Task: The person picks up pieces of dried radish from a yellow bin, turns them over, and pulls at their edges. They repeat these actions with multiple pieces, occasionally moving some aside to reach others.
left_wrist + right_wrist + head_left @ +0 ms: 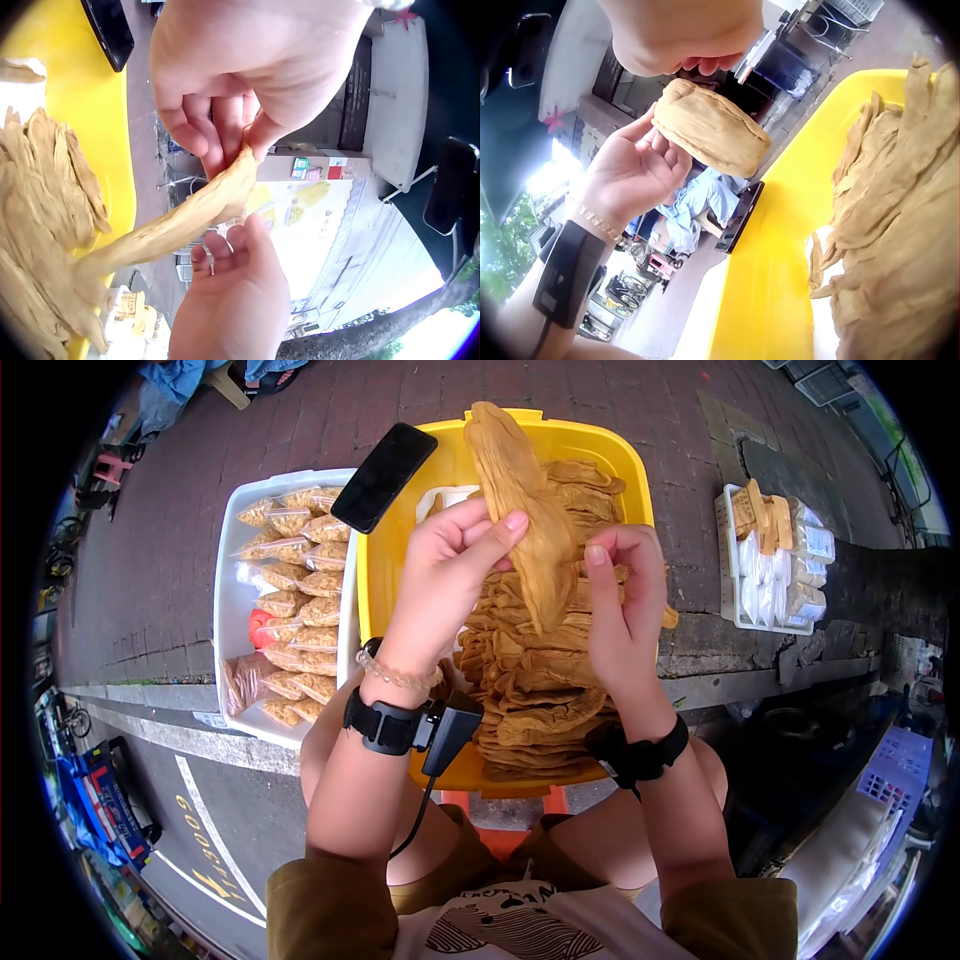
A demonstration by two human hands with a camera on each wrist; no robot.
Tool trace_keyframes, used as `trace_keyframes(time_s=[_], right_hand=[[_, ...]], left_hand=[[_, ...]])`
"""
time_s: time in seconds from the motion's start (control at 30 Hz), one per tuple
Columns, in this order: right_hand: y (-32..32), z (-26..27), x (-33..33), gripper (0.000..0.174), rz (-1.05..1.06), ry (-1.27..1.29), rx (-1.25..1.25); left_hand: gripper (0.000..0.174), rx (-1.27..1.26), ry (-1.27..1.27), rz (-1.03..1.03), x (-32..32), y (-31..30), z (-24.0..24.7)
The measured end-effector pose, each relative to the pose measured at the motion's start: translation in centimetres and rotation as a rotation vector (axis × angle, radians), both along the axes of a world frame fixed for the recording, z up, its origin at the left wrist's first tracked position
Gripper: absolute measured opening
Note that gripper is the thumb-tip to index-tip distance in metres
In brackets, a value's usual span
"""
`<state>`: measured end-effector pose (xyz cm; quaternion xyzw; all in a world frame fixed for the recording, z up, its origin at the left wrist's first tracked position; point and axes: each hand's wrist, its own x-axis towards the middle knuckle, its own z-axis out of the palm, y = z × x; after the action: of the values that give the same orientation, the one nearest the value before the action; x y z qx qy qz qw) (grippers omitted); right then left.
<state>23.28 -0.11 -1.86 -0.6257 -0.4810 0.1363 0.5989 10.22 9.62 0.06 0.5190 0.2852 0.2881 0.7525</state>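
A long tan, wrinkled, flattened strip (520, 500), like a folded dried sheet, stands up over the yellow tub (395, 590). My left hand (450, 565) pinches it at one edge between thumb and fingers. Just to its right is my right hand (628, 595), fingers loosely bent and holding nothing. In the left wrist view the right hand (232, 300) lies close beside the strip (180, 221), while the left hand (259, 67) grips its end. A pile of similar strips (535, 690) fills much of the tub.
A black phone (385, 478) lies across the tub's upper left rim. On the left stands a white bin (232, 550) with several bagged tan pieces (290, 575). At the right, a white basket (730, 560) holds packets and tan blocks on the brick pavement (680, 450).
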Motion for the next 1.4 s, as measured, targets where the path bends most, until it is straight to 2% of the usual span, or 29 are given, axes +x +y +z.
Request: trace_keyframes(time_s=[0.1,0.17,0.3,0.4,0.47,0.5,0.57,0.6,0.7,0.77,0.8,0.87,0.9,0.97,1.03,1.17,1.27,1.33,1.37,1.4], right_hand=[[0.0,-0.4,0.8,0.006,-0.021,0.054,0.045],[-0.2,-0.4,1.1,0.008,-0.033,0.261,0.046],[-0.4,0.3,1.1,0.009,-0.081,0.406,0.005],[-0.3,-0.5,1.5,0.009,-0.159,0.352,-0.019],[-0.4,-1.0,1.9,0.008,-0.211,0.103,-0.071],[-0.3,-1.0,2.0,0.008,-0.212,0.102,-0.072],[-0.2,-0.9,1.9,0.022,-0.399,-0.103,-0.019],[-0.2,-0.9,1.9,0.022,-0.399,-0.104,-0.020],[-0.3,-0.9,2.0,0.031,-0.359,0.024,-0.075],[-0.3,-0.9,2.1,0.026,-0.109,0.250,-0.101],[-0.2,-0.5,1.9,0.026,-0.112,0.249,-0.099],[0.2,0.6,0.9,0.024,0.164,0.707,-0.198],[0.2,0.7,0.4,0.024,0.156,0.704,-0.194],[0.1,0.6,-0.5,0.027,0.312,1.020,-0.387],[-0.1,-1.1,-0.3,0.031,0.324,0.954,-0.420],[-0.3,-1.2,-0.2,0.030,0.282,0.897,-0.532],[-0.4,-0.8,-0.5,0.027,0.295,0.858,-0.580],[-0.5,-1.1,-0.5,0.025,0.303,0.833,-0.599],[-0.6,-1.8,-0.4,0.022,0.258,0.972,-0.565],[-0.7,-2.3,-0.3,0.019,0.211,1.110,-0.529]], left_hand=[[0.024,-0.078,0.015,0.103,-0.4,0.8,-0.7],[0.022,-0.266,-0.154,0.090,-0.8,1.2,-0.8],[0.019,-0.392,-0.258,0.184,-0.8,1.4,-0.5],[0.022,-0.450,-0.366,0.205,-1.0,1.6,-0.5],[0.024,-0.485,-0.401,0.237,-0.9,1.6,-0.1],[0.024,-0.487,-0.402,0.236,-1.0,1.7,-0.3],[0.026,-0.534,-0.469,0.234,-1.2,1.8,-0.6],[0.026,-0.535,-0.470,0.234,-1.3,1.8,-0.6],[0.026,-0.560,-0.501,0.226,-1.4,1.8,-0.6],[0.026,-0.532,-0.493,0.246,-1.3,1.9,-0.6],[0.026,-0.532,-0.493,0.241,-1.5,2.0,-0.6],[0.025,-0.420,-0.327,0.247,-1.8,2.3,-0.8],[0.025,-0.421,-0.329,0.238,-1.8,2.3,-0.7],[0.023,-0.229,0.102,0.285,-1.8,1.9,-0.1],[0.018,-0.239,0.125,0.249,-1.4,1.5,0.2],[0.017,-0.350,0.090,0.262,-1.8,1.4,-1.9],[0.029,-0.718,-0.027,0.504,-2.2,1.8,-2.4],[0.034,-0.815,-0.066,0.507,-2.9,2.4,-2.3],[0.038,-0.913,-0.107,0.510,-3.0,2.6,-2.1],[0.046,-0.894,-0.085,0.583,-2.4,2.2,-1.5]])
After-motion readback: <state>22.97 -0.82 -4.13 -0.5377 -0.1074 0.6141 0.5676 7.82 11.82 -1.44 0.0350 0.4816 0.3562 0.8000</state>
